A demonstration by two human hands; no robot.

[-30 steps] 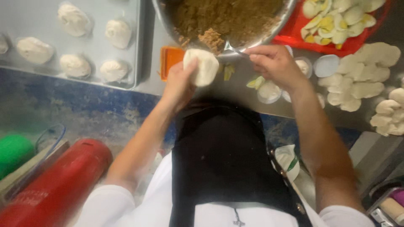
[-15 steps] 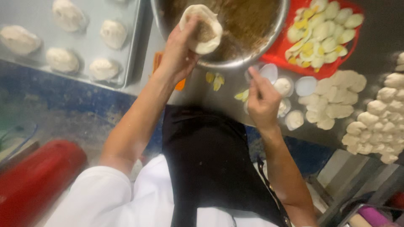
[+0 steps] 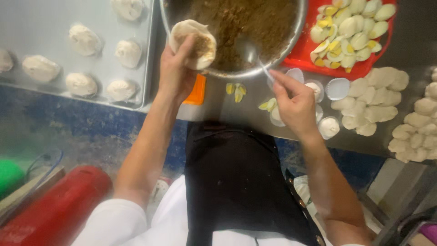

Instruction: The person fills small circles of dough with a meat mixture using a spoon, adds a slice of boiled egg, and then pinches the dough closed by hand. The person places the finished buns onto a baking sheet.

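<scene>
My left hand (image 3: 175, 75) cups a flattened round of white dough (image 3: 193, 43) with a spoonful of brown filling in its middle, held at the rim of a large metal bowl (image 3: 273, 59) full of brown minced filling. My right hand (image 3: 295, 102) pinches the handle of a metal spoon (image 3: 252, 53) whose head rests in the filling. A few egg wedges (image 3: 236, 91) lie on the counter between my hands.
A metal tray (image 3: 41, 27) at the left carries several filled dough balls. A red tray (image 3: 350, 27) of boiled egg wedges stands at the right, with dough pieces (image 3: 368, 98) and small white cups (image 3: 337, 87) below it. A red cylinder (image 3: 54, 209) lies at the lower left.
My right hand has gone from the egg wedges on the counter to the spoon in the bowl. My left hand has stayed at the bowl's rim with the dough.
</scene>
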